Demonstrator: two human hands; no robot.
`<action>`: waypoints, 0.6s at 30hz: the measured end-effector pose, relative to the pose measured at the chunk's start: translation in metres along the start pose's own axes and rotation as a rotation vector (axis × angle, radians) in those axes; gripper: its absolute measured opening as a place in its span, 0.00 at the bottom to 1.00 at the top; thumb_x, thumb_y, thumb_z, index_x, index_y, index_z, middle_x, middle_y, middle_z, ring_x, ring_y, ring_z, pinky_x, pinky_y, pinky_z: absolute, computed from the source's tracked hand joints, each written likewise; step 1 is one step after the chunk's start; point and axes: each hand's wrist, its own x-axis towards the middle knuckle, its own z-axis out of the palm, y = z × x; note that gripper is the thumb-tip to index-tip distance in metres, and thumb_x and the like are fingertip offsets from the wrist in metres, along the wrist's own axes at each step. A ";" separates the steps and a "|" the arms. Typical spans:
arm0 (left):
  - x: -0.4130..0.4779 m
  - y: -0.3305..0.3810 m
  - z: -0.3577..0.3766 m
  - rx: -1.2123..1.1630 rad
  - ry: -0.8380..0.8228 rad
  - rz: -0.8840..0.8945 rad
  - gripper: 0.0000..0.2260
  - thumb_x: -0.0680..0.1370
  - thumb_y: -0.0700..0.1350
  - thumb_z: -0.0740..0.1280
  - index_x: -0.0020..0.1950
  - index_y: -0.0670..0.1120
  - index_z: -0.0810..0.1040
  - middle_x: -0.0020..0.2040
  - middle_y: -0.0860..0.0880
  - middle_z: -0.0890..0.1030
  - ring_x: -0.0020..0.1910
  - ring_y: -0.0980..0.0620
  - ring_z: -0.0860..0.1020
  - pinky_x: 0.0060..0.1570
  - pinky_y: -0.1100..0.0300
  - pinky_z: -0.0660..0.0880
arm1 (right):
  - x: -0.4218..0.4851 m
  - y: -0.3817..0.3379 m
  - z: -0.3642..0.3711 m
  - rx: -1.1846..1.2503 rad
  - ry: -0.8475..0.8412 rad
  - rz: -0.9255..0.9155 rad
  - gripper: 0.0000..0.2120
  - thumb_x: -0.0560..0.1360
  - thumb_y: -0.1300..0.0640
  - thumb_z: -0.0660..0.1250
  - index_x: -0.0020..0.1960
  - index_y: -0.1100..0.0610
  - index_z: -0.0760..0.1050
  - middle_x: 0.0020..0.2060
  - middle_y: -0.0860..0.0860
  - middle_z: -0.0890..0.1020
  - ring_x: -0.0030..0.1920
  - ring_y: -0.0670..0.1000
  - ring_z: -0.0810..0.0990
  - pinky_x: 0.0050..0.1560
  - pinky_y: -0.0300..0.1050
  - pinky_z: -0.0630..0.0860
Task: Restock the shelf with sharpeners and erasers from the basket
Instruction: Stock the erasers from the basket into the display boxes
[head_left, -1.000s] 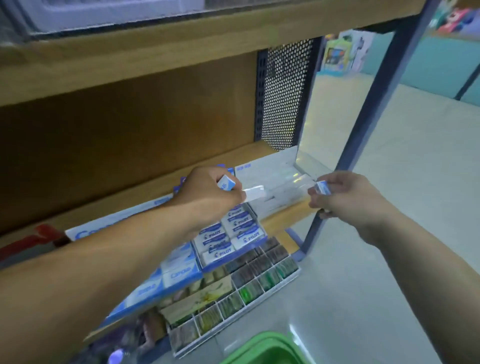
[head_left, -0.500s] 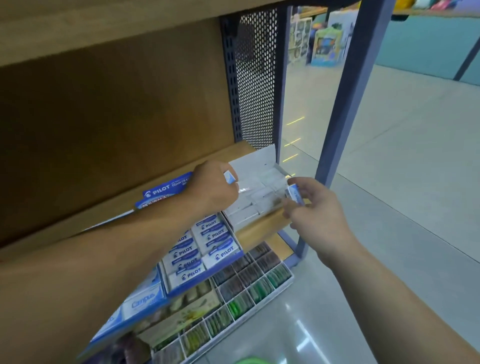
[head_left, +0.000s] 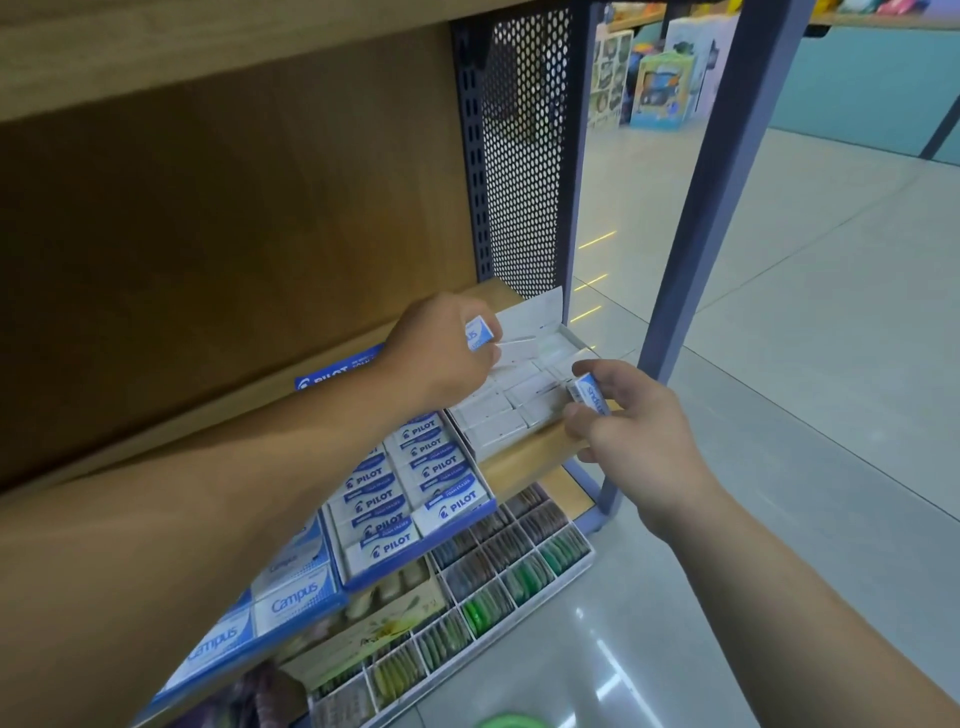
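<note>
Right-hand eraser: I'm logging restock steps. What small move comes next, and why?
Probably lower the eraser into the white box: the right hand pinches it at the box's near right corner, above rows of white erasers.

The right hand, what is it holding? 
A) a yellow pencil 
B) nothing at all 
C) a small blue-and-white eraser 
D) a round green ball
C: the right hand pinches a small blue-and-white eraser between thumb and fingers, close to the open white cardboard box on the wooden shelf.
</note>
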 end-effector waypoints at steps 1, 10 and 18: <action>0.000 0.001 0.003 0.001 -0.019 -0.007 0.04 0.76 0.45 0.76 0.48 0.47 0.84 0.44 0.50 0.84 0.43 0.50 0.82 0.43 0.61 0.78 | 0.000 0.000 0.000 0.005 0.002 0.005 0.15 0.77 0.62 0.70 0.60 0.47 0.80 0.51 0.37 0.80 0.50 0.47 0.81 0.57 0.58 0.81; 0.004 -0.005 0.019 0.199 -0.167 0.002 0.07 0.77 0.46 0.73 0.50 0.44 0.82 0.48 0.47 0.83 0.49 0.46 0.81 0.52 0.51 0.80 | -0.004 -0.009 -0.006 0.073 -0.041 0.020 0.16 0.76 0.61 0.73 0.61 0.47 0.80 0.49 0.50 0.82 0.39 0.50 0.81 0.40 0.49 0.83; -0.060 -0.009 -0.029 -0.260 -0.359 -0.170 0.14 0.80 0.38 0.68 0.63 0.52 0.81 0.50 0.50 0.85 0.43 0.57 0.83 0.45 0.61 0.78 | -0.019 -0.034 0.001 -0.036 -0.228 -0.062 0.18 0.69 0.63 0.81 0.56 0.52 0.81 0.43 0.54 0.85 0.27 0.54 0.81 0.32 0.46 0.79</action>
